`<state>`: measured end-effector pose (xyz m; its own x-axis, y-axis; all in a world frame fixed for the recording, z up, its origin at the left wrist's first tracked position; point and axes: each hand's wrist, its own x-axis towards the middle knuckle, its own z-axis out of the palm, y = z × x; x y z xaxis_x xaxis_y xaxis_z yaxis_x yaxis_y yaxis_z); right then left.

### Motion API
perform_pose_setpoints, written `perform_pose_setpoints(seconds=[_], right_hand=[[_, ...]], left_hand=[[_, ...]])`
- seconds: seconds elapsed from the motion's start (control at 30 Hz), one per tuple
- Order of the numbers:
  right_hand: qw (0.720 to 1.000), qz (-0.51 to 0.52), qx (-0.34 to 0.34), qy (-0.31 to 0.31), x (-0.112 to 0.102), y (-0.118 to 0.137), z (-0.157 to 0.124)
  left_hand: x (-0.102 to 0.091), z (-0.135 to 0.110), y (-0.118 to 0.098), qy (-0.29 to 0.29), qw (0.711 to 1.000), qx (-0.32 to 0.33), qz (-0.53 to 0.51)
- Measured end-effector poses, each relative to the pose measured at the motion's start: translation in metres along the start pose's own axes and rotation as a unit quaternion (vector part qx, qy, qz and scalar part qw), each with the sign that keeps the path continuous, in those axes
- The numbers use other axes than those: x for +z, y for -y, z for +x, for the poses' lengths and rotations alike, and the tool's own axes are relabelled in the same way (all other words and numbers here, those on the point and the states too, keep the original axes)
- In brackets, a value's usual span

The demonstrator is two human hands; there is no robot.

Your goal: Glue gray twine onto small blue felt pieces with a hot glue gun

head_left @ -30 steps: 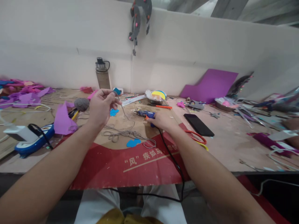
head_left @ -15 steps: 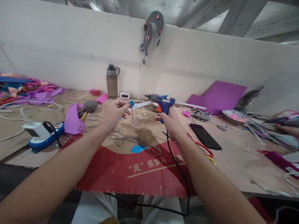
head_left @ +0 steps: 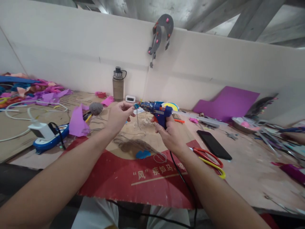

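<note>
Between the thumb and fingers of my left hand (head_left: 121,115) is a small teal felt piece (head_left: 136,106), with grey yarn (head_left: 137,118) hanging down from it. My right hand (head_left: 169,130) is wrapped round the handle of a blue hot glue gun (head_left: 159,111), a finger near its orange trigger. The gun's nozzle points left and is at the felt piece; whether they touch I cannot tell. A clear glue stick (head_left: 202,119) sticks out behind the gun. Below my hands, loose yarn and blue felt pieces (head_left: 143,154) lie on the red and brown cardboard (head_left: 114,175).
Red and yellow-handled scissors (head_left: 211,159) lie beside my right forearm, near a black phone (head_left: 213,144). A bottle (head_left: 118,85) stands at the back. On the left are a power strip (head_left: 51,140) and a grey yarn ball (head_left: 96,108). Another person's hand (head_left: 294,137) shows at far right.
My right hand has moved the glue gun left, bringing its nozzle up to the felt piece in my left hand. More of the scissors now shows.
</note>
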<state>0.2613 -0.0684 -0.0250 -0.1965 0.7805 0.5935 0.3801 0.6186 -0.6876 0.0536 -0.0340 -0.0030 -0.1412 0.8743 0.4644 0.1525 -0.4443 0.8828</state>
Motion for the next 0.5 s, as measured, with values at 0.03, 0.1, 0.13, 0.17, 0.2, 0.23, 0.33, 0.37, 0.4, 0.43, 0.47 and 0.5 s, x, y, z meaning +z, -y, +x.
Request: perform_pose_setpoints(seconds=[0.03, 0.1, 0.13, 0.17, 0.2, 0.23, 0.33, 0.37, 0.4, 0.43, 0.47, 0.5], right_hand=[[1.0, -0.01, -0.003, 0.0, 0.0, 0.0, 0.0], [1.0, -0.024, -0.012, 0.001, 0.0, 0.003, -0.001], [0.999, -0.03, -0.017, 0.002, 0.0, 0.004, -0.001], [0.999, -0.036, -0.021, 0.004, -0.001, 0.005, -0.001], [0.999, -0.041, -0.024, 0.005, -0.001, 0.006, -0.002], [0.999, -0.047, -0.025, 0.006, -0.001, 0.007, -0.002], [0.998, -0.056, -0.028, 0.004, -0.001, 0.008, -0.002], [0.998, -0.057, -0.03, 0.003, 0.0, 0.008, -0.002], [0.998, -0.058, -0.031, 0.003, 0.0, 0.008, -0.002], [0.998, -0.06, -0.033, 0.002, 0.0, 0.009, -0.002], [0.998, -0.062, -0.033, 0.003, 0.0, 0.01, -0.002], [0.997, -0.064, -0.032, 0.004, 0.001, 0.011, -0.002]], left_hand=[[0.0, 0.0, 0.0, -0.001, 1.0, 0.0, -0.001], [0.0, 0.0, 0.002, -0.002, 1.0, 0.001, -0.006], [0.0, 0.0, 0.003, -0.003, 1.0, 0.001, -0.009], [0.0, 0.001, 0.004, -0.002, 1.0, 0.003, -0.01], [0.0, 0.001, 0.005, -0.002, 1.0, 0.004, -0.01], [0.0, 0.001, 0.005, -0.004, 1.0, 0.005, -0.01], [0.0, 0.001, 0.003, -0.009, 1.0, 0.004, -0.004], [0.001, 0.0, 0.002, -0.011, 1.0, 0.004, -0.001], [0.001, 0.0, 0.002, -0.011, 1.0, 0.004, 0.001], [0.001, -0.001, 0.001, -0.01, 1.0, 0.005, 0.003], [0.001, -0.001, 0.001, -0.009, 1.0, 0.006, 0.003], [0.001, -0.001, 0.0, -0.009, 1.0, 0.008, 0.003]])
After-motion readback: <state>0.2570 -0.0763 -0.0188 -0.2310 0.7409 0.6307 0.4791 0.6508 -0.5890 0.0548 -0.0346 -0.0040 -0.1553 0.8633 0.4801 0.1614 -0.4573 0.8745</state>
